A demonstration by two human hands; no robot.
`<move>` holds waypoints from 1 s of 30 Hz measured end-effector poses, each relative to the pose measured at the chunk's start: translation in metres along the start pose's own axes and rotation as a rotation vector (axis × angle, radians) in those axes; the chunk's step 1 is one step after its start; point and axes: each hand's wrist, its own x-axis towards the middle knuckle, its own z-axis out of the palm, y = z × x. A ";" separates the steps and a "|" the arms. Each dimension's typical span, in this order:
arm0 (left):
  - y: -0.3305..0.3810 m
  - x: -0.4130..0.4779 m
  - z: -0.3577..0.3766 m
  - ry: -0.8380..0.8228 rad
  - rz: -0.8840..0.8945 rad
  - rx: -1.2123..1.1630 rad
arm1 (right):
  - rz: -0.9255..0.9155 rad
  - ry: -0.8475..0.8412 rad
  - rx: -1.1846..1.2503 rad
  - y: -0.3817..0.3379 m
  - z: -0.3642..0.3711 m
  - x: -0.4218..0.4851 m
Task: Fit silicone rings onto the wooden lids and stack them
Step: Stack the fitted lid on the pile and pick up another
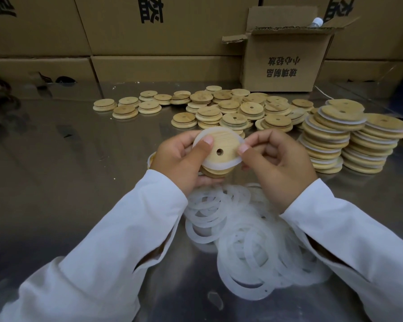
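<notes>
Left grip [179, 159] curled round wooden lid [219, 147], thumb on top, held above surface [68, 170]. Right grip [277, 163] pinching silicone ring [230, 161] at lid's right edge. Loose rings [249, 240] heaped under hands. Ringed stacks [335, 140] on right, bare lids [230, 108] behind.

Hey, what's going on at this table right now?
A person's left hand holds a few wooden lids while the right hand works a silicone ring around the top lid. Loose rings lie on the table nearby, bare lids are spread farther back, and ringed lids stand stacked on the right.
</notes>
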 end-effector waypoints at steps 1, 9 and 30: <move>0.000 0.001 0.000 0.004 0.012 -0.005 | 0.003 -0.006 0.002 0.000 0.001 -0.001; -0.002 0.001 -0.002 -0.064 0.147 -0.110 | -0.038 0.060 -0.004 0.001 0.000 -0.001; -0.003 -0.001 -0.007 -0.032 0.151 0.355 | -0.102 -0.106 -0.131 0.000 -0.001 -0.004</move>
